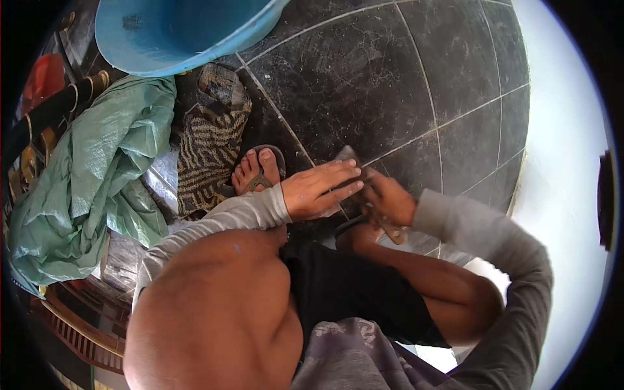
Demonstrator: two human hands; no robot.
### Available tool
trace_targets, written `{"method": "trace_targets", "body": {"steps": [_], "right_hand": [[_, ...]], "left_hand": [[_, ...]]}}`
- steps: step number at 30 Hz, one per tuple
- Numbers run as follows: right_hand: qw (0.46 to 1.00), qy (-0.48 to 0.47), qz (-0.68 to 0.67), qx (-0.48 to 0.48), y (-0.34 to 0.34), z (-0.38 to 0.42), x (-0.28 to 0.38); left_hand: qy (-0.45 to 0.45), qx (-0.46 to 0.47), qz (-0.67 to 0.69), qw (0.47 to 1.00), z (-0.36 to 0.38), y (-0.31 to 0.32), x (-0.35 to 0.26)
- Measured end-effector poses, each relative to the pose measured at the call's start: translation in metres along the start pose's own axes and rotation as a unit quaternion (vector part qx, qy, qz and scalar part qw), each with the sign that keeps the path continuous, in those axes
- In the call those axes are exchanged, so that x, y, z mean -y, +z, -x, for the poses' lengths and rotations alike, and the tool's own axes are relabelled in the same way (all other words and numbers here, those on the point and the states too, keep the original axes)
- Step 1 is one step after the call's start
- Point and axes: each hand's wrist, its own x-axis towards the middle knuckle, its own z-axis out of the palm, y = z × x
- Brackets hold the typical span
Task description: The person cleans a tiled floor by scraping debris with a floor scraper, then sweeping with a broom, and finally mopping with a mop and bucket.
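My left hand (322, 190) reaches in over the dark floor with its fingers stretched out and close together, palm down. Right beside its fingertips is my right hand (390, 197), closed and slightly blurred, with a wooden-handled tool (395, 235) in its grip. The light-brown handle end sticks out below the fist. A grey pointed piece (347, 155) shows just beyond my left fingertips; whether it belongs to the same tool, I cannot tell. My sandalled left foot (257, 170) stands behind the left hand, and the other foot is partly hidden under the right hand.
A large blue tub (188, 62) stands at the top left. Below it lie a patterned brown cloth (211, 143) and a crumpled green tarp sheet (97, 169). A white wall (562, 162) borders the tiled floor (364, 71) on the right. A wooden chair (91, 331) is at lower left.
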Motion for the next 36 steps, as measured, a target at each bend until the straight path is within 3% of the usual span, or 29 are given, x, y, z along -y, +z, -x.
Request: {"method": "trace_targets", "body": {"steps": [2, 4, 6, 10, 11, 13, 16, 20, 23, 26, 29, 31, 33, 36], "right_hand": [[0.988, -0.131, -0.002, -0.085, 0.028, -0.026, -0.013], [0.982, -0.138, -0.046, -0.119, 0.051, -0.036, -0.017], [0.985, -0.027, -0.131, -0.108, 0.07, -0.038, -0.014], [0.967, -0.003, -0.222, -0.127, 0.083, -0.043, 0.012], [0.971, -0.049, -0.168, -0.161, 0.082, -0.046, 0.021], [0.973, -0.015, -0.173, -0.152, 0.078, -0.051, 0.028], [0.977, -0.035, -0.103, -0.186, 0.084, -0.043, 0.021], [0.979, 0.002, -0.15, -0.135, 0.068, -0.043, 0.034], [0.977, -0.038, -0.109, -0.179, 0.085, -0.056, 0.003], [0.92, -0.202, 0.059, -0.33, 0.095, -0.048, -0.006], [0.954, -0.034, -0.218, -0.203, 0.068, -0.049, 0.031], [0.955, -0.013, -0.225, -0.192, 0.054, -0.059, 0.04], [0.954, -0.024, -0.233, -0.189, 0.06, -0.057, 0.031], [0.926, -0.165, -0.017, -0.339, 0.097, -0.058, -0.012]], "left_hand": [[-0.024, 0.017, -0.014, 0.999, 0.003, 0.001, 0.004], [-0.059, 0.051, -0.056, 0.995, 0.016, 0.002, 0.005], [-0.093, 0.02, -0.089, 0.991, 0.025, 0.001, 0.004], [-0.118, 0.017, -0.144, 0.982, 0.034, -0.015, 0.012], [-0.132, 0.02, -0.148, 0.98, 0.031, -0.022, 0.014], [-0.163, 0.016, -0.147, 0.975, 0.03, -0.026, 0.022], [-0.112, 0.027, -0.208, 0.971, 0.034, -0.012, 0.016], [-0.16, 0.044, -0.174, 0.971, 0.025, -0.017, 0.016], [-0.157, 0.048, -0.17, 0.972, 0.024, -0.022, 0.018], [-0.126, 0.058, -0.173, 0.975, 0.03, -0.012, 0.014], [-0.134, 0.026, -0.175, 0.975, 0.01, -0.02, 0.036], [-0.172, 0.0, -0.155, 0.973, -0.012, -0.035, 0.05], [-0.149, 0.021, -0.169, 0.974, 0.003, -0.025, 0.043], [-0.145, 0.019, -0.175, 0.974, 0.018, -0.013, 0.031]]}}
